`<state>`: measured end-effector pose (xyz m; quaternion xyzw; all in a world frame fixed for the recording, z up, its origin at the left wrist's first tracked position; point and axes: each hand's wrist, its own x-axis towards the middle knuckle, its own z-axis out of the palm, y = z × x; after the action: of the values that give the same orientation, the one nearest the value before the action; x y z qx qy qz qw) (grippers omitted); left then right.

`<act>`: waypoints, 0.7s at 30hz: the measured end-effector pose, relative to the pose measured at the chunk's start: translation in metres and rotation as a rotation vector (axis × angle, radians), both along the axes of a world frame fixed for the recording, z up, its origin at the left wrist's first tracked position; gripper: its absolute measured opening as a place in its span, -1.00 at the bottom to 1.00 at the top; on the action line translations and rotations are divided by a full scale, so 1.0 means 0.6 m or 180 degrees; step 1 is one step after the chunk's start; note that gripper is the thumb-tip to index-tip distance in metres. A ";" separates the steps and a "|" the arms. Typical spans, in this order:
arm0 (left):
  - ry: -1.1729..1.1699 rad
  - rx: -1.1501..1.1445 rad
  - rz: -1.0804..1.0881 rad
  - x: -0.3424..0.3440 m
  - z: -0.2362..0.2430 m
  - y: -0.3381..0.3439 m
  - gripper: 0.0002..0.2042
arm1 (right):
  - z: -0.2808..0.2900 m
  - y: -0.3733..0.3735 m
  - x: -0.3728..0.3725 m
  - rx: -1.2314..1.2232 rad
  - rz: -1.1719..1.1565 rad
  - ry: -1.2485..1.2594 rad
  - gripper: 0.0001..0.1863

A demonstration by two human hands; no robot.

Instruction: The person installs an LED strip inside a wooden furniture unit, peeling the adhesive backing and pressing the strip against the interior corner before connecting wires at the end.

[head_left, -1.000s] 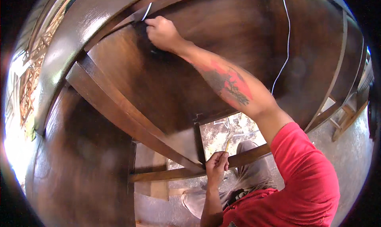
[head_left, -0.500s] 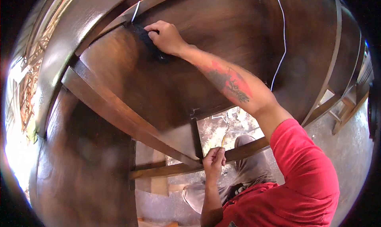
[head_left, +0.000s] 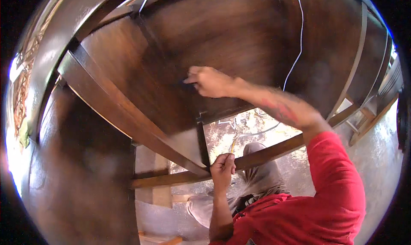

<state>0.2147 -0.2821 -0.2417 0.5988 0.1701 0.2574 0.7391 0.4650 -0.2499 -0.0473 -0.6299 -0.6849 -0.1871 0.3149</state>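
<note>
While the right hand (head_left: 209, 81) presses a dark pad (head_left: 187, 83) to the wooden panel (head_left: 239, 35), the left hand (head_left: 223, 170) grips a rail (head_left: 274, 153).
The right fingers are closed on the pad near the panel's lower edge; the left fist is shut around the rail and a thin yellowish stick (head_left: 233, 143).

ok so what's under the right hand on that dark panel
Under the right hand a small dark pad or cloth pokes out past the fingertips, pressed flat on the stained wood panel. The hand covers the rest of it, so its shape cannot be told.

Mottled grey concrete floor (head_left: 385, 159) below, sunlit at right; bright daylight glares at the left edge.
</note>
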 end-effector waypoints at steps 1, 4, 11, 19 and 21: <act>-0.0103 0.0004 -0.0035 0.002 -0.004 0.005 -0.82 | -0.023 -0.017 0.005 -0.0391 -0.0285 0.0610 -0.61; 0.0002 -0.0057 -0.0068 -0.002 0.015 0.001 -0.82 | -0.081 -0.071 0.009 -0.1307 -0.0380 0.1258 -0.62; -0.0139 -0.0766 0.0159 -0.026 0.074 -0.016 -0.75 | -0.128 -0.185 -0.012 -0.0592 -0.0741 0.1317 -0.54; 0.0470 0.0731 -0.1086 0.019 0.174 0.016 -0.77 | -0.056 -0.266 -0.139 -0.1937 0.1069 0.2215 -0.51; 0.0401 0.0839 -0.1046 0.024 0.168 0.018 -0.77 | -0.053 -0.275 -0.125 -0.2289 0.0807 0.2508 -0.57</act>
<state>0.2292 -0.2710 -0.1411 0.7248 0.0809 0.1156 0.6743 0.3901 -0.4148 -0.0793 -0.6327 -0.6065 0.3482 0.3325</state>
